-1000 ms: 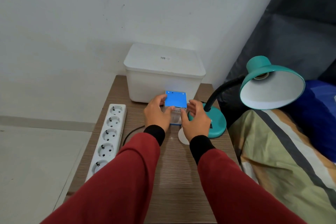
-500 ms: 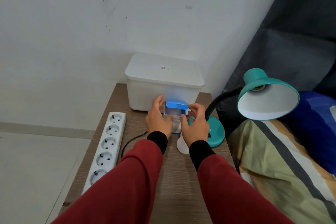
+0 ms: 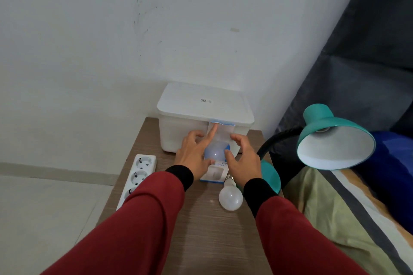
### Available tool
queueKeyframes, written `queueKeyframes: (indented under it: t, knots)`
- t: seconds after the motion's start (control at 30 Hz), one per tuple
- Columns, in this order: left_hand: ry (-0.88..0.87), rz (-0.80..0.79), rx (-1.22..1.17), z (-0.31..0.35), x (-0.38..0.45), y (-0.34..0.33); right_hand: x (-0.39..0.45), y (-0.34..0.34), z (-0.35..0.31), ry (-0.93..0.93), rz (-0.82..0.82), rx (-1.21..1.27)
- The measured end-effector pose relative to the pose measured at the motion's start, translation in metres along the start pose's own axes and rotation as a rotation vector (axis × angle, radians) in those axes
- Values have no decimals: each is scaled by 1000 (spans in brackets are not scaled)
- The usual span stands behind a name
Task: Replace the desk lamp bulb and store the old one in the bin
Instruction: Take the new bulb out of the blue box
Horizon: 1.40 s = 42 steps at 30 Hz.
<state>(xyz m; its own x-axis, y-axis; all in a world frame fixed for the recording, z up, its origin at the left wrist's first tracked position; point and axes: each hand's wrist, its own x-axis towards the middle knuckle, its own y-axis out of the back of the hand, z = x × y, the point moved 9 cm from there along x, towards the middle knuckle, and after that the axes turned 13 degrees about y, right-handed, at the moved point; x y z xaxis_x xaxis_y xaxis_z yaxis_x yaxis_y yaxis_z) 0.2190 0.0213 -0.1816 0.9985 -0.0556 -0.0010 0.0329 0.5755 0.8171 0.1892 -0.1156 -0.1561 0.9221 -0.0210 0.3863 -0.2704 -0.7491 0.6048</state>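
A blue and white bulb box [image 3: 214,173] stands on the wooden table [image 3: 201,234] in front of the white lidded bin [image 3: 202,105]. Its top flap is lifted and a white bulb [image 3: 215,152] shows inside. My left hand [image 3: 194,155] grips the box's left side, with the index finger straight up against the raised flap. My right hand [image 3: 242,158] grips the right side, thumb at the opening beside the bulb. Another white bulb [image 3: 230,197] lies loose on the table just in front of the box. The teal desk lamp [image 3: 335,140] stands at the right; no bulb shows in its shade.
A white power strip [image 3: 140,172] lies along the table's left edge. The lamp's black neck and teal base [image 3: 271,176] sit right of my right wrist. A bed with striped bedding [image 3: 339,212] borders the table on the right. A white wall is behind.
The box's blue top flap has been swung up and back, exposing the bulb inside. Both hands stayed at the box's sides. The loose bulb in front is now in full view.
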Motion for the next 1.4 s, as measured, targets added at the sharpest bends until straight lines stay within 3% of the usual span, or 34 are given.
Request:
queueKeyframes:
  t: [0.37,0.57,1.03,1.4]
  knots:
    - [14,-194,-108,7,8,-8,20,-28,18,-127,-234,-178]
    - [14,-173,-152,6,5,-7,26,-34,18,-149,-365,-215]
    - [42,-171,-181,8,3,-7,25,-1,-6,-42,-113,35]
    - [49,-159,-173,8,2,-6,-4,-9,-13,53,-138,57]
